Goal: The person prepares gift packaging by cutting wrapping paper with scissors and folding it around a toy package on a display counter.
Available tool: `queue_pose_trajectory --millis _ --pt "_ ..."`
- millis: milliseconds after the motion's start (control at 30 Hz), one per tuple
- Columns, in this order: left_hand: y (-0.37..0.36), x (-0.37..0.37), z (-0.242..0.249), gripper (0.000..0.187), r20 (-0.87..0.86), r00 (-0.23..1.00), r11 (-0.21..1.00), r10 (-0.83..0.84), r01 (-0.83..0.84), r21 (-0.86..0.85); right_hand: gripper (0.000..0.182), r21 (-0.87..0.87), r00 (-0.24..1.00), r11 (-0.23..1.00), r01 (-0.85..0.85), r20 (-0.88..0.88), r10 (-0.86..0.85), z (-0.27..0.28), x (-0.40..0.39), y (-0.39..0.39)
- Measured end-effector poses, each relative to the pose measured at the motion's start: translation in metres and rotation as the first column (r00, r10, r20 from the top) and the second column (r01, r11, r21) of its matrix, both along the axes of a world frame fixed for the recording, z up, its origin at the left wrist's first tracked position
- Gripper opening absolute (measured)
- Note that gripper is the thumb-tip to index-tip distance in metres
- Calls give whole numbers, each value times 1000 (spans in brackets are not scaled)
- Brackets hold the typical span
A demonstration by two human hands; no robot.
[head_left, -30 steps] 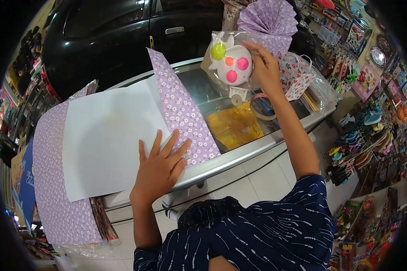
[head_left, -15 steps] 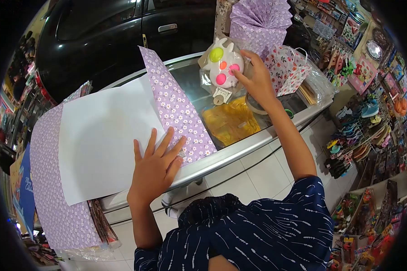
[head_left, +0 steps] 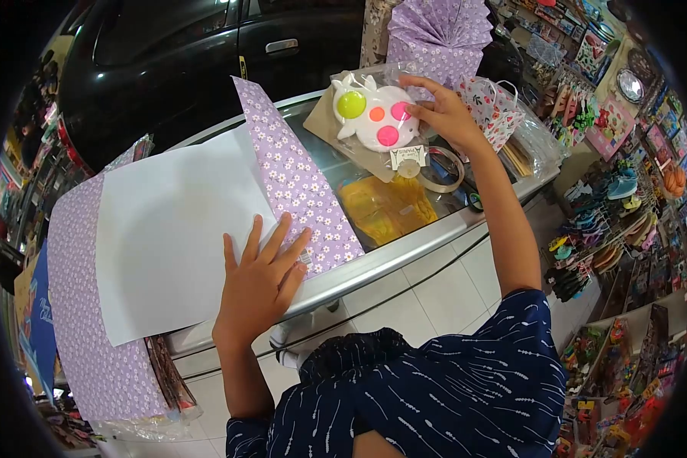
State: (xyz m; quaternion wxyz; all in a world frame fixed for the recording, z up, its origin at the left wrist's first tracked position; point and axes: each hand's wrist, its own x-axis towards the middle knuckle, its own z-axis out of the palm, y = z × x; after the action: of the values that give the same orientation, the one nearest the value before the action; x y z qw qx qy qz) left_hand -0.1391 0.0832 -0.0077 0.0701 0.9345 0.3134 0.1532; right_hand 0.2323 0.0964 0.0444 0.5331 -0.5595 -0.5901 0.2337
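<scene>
My left hand (head_left: 256,278) lies flat with fingers spread across the white sheet (head_left: 179,229) and the purple flowered wrapping paper (head_left: 301,183) beside it. The white sheet rests on the wrapping paper, which shows on both sides of it. At the back of the glass counter, my right hand (head_left: 450,114) grips the right edge of a white animal-shaped toy (head_left: 389,95) in clear plastic. Bright green, orange and pink round spots cover the toy, and a small PARIS tag (head_left: 408,158) lies at its lower edge. Beneath it is a brown card (head_left: 324,114).
A tape roll (head_left: 459,169) and a yellow plastic packet (head_left: 389,210) are near the toy. Behind stand a pleated purple flowered package (head_left: 439,46) and a floral gift bag (head_left: 492,114). A black car (head_left: 168,69) borders the counter; hanging goods (head_left: 611,191) line the right.
The toy has turned and now lies more sideways, slightly to the right, with more brown card showing. My right hand has shifted right and slightly up. The left hand stays nearly still.
</scene>
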Motion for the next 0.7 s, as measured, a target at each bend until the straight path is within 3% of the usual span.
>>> queue_pose_trajectory --millis 33,100,167,233,333,433,533,700 --pt "0 0 -1 40 3 1000 1000 0 0 0 48 10 999 1000 3 35 -3 0 0 3" --pt "0 0 -1 40 8 1000 1000 1 -1 1 48 65 961 998 16 274 -33 2 2 7" --pt "0 0 2 41 -41 999 999 7 -9 -34 49 98 938 994 -41 347 4 7 -3 11" --pt "0 -1 3 42 -64 998 999 10 -14 -48 50 108 958 983 -150 263 117 16 -13 13" --pt "0 -1 2 42 -64 998 999 5 -8 -44 52 183 862 955 -232 494 114 30 -17 18" --pt "0 0 4 42 -66 998 999 1 -4 -49 55 22 944 981 -193 278 180 44 -32 14" --pt "0 0 4 42 -69 998 999 1 -5 -51 58 14 908 979 -205 377 184 52 -23 16" --pt "0 0 5 42 -70 998 999 1 -4 -51 61 -60 915 961 -270 295 276 62 -24 4"
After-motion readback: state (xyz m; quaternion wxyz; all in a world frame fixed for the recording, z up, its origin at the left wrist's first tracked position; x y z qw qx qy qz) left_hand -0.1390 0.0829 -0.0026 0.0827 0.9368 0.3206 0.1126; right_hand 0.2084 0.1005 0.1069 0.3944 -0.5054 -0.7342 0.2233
